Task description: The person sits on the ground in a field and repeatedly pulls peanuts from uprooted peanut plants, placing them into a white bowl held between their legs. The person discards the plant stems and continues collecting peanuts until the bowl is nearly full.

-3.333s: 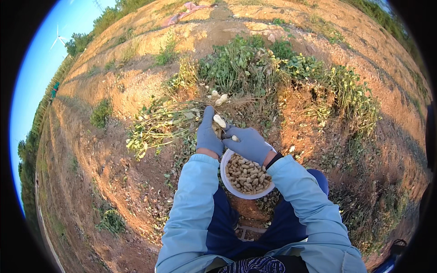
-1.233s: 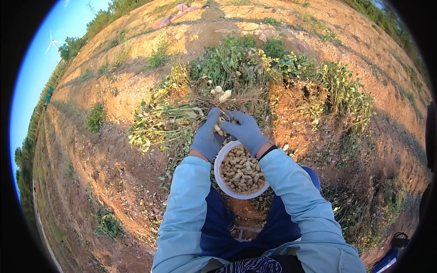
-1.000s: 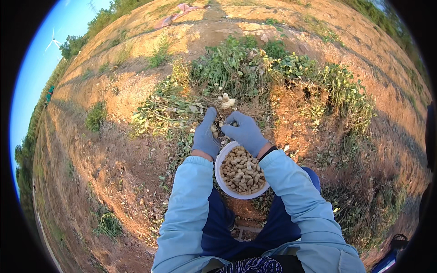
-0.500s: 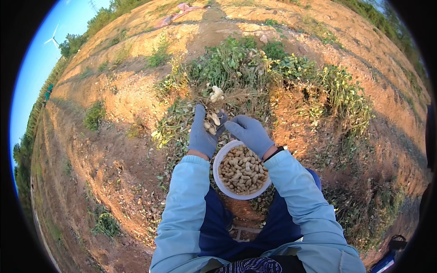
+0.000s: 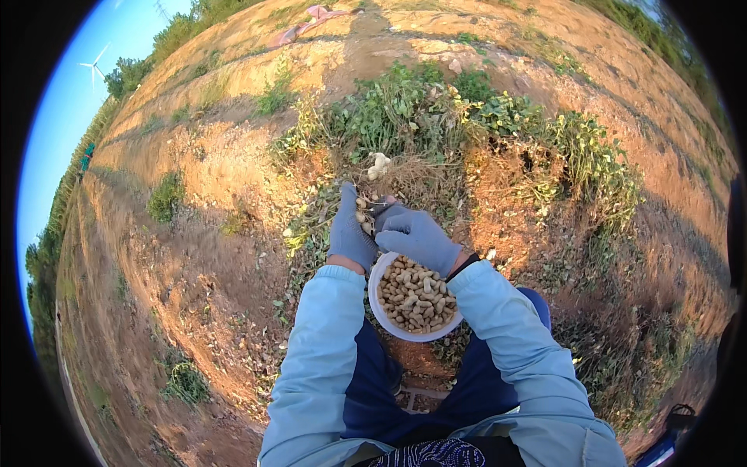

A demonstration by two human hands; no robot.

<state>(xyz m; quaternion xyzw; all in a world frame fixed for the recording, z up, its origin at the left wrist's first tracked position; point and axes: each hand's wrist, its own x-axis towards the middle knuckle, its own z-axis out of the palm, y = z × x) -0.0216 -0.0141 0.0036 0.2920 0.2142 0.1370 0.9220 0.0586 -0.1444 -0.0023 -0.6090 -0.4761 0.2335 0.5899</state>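
Note:
Between my knees sits a white bowl [image 5: 415, 337], well filled with unshelled peanuts [image 5: 416, 296]. My left hand [image 5: 352, 232], in a grey-blue glove, is closed round a peanut plant's roots with a small cluster of peanut pods [image 5: 363, 214] showing by the thumb. Against that cluster, over the bowl's far rim, my gloved right hand [image 5: 419, 238] has its fingers curled in; its fingertips are partly hidden, and it seems to pinch the pods. Just beyond my hands are some pale pods [image 5: 379, 166] among dry roots.
Pulled peanut plants [image 5: 397, 117] lie heaped ahead, and more leafy stalks [image 5: 587, 167] lie to the right. Bare brown soil ridges run around me. A pink cloth [image 5: 307, 25] lies far ahead. At the far left, a figure in green [image 5: 86, 158] is small, near a wind turbine [image 5: 94, 66].
My right hand has moved left and closed in on the pods in my left hand. Its fingers now touch the cluster.

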